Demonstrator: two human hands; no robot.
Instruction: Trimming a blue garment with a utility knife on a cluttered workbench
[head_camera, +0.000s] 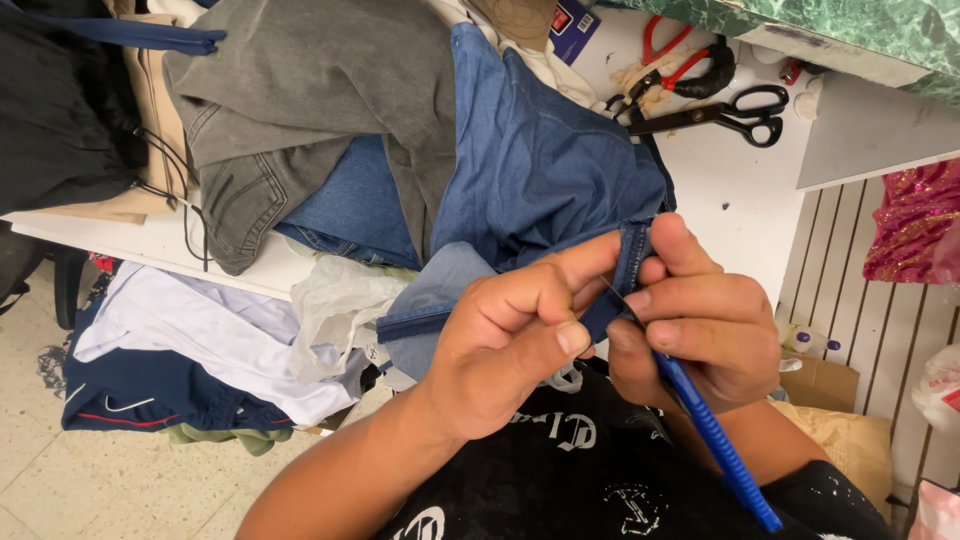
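My left hand (510, 335) pinches the folded hem of a blue denim garment (540, 165) between thumb and fingers. My right hand (700, 320) grips a blue-handled seam ripper (715, 435), its dark metal tip set against the hem between my two hands. The hem edge (632, 250) sticks up between my fingers. The denim runs from my hands up onto the white table (735, 205).
A grey garment (320, 90) lies over more jeans on the table. Black scissors (735, 112) and red-handled scissors (680, 60) sit at the back right. White and navy clothes (190, 350) are piled on the floor at left. A pink sequinned fabric (915, 215) hangs at right.
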